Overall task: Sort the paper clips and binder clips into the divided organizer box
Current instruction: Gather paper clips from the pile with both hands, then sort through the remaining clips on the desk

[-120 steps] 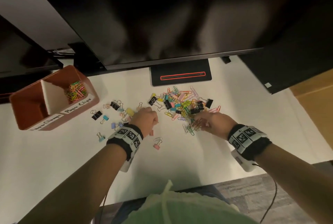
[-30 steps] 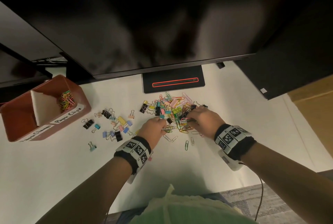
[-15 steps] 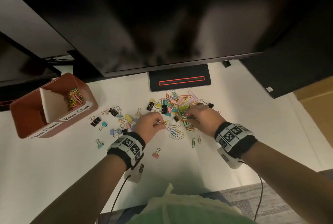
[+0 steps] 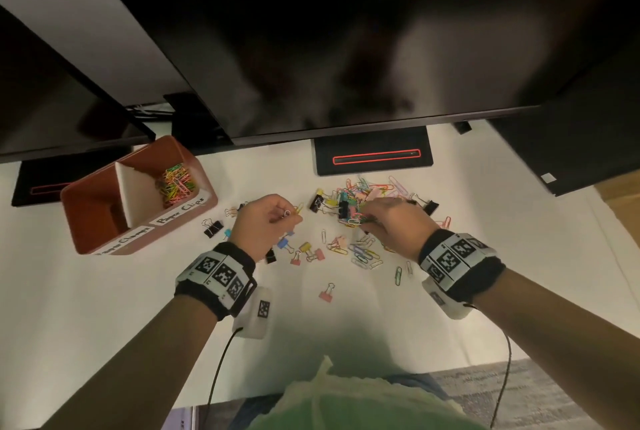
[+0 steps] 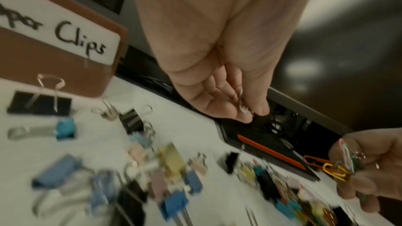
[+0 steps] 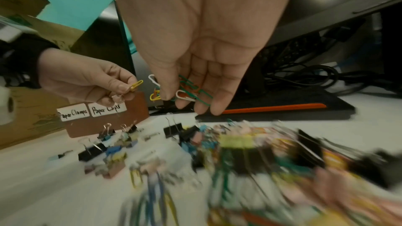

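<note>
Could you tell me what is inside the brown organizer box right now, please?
Colored paper clips lie in the organizer box's right compartment. No clips show in the left one, though its near wall hides part of the floor.

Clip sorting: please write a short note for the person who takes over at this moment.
Left hand: pinches a yellow clip and a white one, above the desk.
Right hand: holds a bunch of paper clips over the pile.
Box: at the left; its "Paper Clips" side has some clips, the "Paper Clamps" side looks empty.
Done: part of the paper clips.
Left: drop both handfuls, the other paper clips, then all binder clips lying loose between box and pile.
</note>
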The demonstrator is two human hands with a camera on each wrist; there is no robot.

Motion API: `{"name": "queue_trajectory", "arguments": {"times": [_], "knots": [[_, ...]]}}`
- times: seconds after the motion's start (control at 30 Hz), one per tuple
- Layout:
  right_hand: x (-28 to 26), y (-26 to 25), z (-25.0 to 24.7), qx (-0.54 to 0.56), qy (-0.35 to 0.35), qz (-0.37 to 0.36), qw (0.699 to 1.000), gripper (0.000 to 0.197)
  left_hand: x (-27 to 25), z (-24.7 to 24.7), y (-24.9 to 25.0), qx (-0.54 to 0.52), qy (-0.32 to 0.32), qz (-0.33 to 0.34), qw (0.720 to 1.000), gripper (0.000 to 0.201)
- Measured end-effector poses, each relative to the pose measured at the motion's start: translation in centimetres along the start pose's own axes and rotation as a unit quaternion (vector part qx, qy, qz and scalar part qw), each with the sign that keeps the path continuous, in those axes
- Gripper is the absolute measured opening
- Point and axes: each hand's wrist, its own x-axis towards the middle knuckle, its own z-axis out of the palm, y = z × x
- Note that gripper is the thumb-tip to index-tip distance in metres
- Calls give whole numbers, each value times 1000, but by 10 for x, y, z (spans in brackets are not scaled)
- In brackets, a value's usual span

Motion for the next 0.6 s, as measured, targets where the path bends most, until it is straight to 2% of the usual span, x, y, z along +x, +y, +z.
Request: {"name": "queue_trajectory", "arguments": {"times": [0.17, 0.27, 0.37, 0.4, 0.5, 0.6], "knots": [[46, -70, -12, 7, 35, -83, 996, 26, -1, -74, -16, 7, 90, 12, 996, 16], [92, -130, -20, 19, 56, -120, 991, 23, 0, -123, -29, 20, 145, -15, 989, 15], [139, -187, -18, 47, 54, -121, 990, 22, 4, -160, -40, 3, 194, -21, 981, 11], [154, -204, -15, 63, 47, -113, 990, 22, 5, -168, -40, -27, 199, -19, 979, 10], [191, -238, 1, 120, 21, -80, 989, 30, 10, -185, -44, -127, 167, -84, 974, 35], [204, -247, 15, 165, 5, -68, 984, 43, 7, -196, -57, -144, 137, -109, 974, 51]]}}
